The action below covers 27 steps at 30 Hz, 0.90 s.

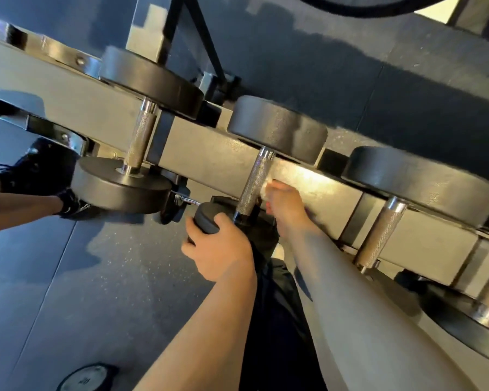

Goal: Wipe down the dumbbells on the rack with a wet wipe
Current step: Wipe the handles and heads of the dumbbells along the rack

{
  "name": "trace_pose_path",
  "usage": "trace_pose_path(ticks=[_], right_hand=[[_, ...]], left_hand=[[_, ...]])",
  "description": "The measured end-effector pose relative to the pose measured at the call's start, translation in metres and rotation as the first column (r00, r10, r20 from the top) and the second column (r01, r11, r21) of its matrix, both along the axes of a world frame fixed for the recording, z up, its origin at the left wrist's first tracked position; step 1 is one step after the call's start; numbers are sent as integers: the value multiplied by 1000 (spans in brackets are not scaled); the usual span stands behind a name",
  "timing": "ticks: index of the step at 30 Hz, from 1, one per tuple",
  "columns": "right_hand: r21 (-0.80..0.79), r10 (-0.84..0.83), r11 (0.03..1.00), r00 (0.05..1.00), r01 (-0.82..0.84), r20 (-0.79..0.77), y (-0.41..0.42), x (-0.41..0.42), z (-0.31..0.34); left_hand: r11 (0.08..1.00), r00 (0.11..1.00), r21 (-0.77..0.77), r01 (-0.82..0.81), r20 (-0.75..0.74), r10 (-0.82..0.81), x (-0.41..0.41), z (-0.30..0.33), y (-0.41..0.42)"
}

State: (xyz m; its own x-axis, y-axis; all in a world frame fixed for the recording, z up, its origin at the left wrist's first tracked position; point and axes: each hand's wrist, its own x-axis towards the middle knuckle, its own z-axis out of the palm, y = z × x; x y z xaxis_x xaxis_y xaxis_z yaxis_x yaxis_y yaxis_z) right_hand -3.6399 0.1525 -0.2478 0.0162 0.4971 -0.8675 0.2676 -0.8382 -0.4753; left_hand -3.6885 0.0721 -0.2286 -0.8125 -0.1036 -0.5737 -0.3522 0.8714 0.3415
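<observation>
Black round-headed dumbbells lie across the grey rack point(215, 159). The middle dumbbell point(253, 184) has a knurled steel handle and a far head resting on the back rail. My left hand point(220, 249) grips its near head point(206, 218) from below, fingers curled round the rim. My right hand point(287, 207) is blurred, just right of the handle and against the rack's front rail. A small pale patch at its fingertips looks like the wet wipe point(264, 191), pinched against the handle. Another dumbbell point(139, 136) lies to the left and one more point(378, 232) to the right.
A person's black shoe point(40, 170) and leg point(17, 207) stand at the left by the rack's end. A round weight plate point(88, 378) lies on the dark rubber floor at the bottom. More dumbbell heads point(463, 325) fill the lower tier at the right.
</observation>
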Motion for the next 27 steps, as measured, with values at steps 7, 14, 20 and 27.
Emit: trace_pose_path(ticks=[7, 14, 20, 27], right_hand=[[86, 550, 818, 817, -569, 176, -13, 19, 7], [616, 310, 120, 619, -778, 722, 16, 14, 2], [502, 553, 550, 741, -668, 380, 3, -5, 4], [349, 856, 284, 400, -893, 328, -19, -4, 7]], left_hand=[[1000, 1000, -22, -21, -14, 20, -1, 1, 2], [999, 999, -21, -39, -39, 38, 1, 3, 4], [999, 999, -26, -18, -38, 17, -1, -1, 2], [1000, 1000, 2, -20, -18, 20, -2, 1, 2]])
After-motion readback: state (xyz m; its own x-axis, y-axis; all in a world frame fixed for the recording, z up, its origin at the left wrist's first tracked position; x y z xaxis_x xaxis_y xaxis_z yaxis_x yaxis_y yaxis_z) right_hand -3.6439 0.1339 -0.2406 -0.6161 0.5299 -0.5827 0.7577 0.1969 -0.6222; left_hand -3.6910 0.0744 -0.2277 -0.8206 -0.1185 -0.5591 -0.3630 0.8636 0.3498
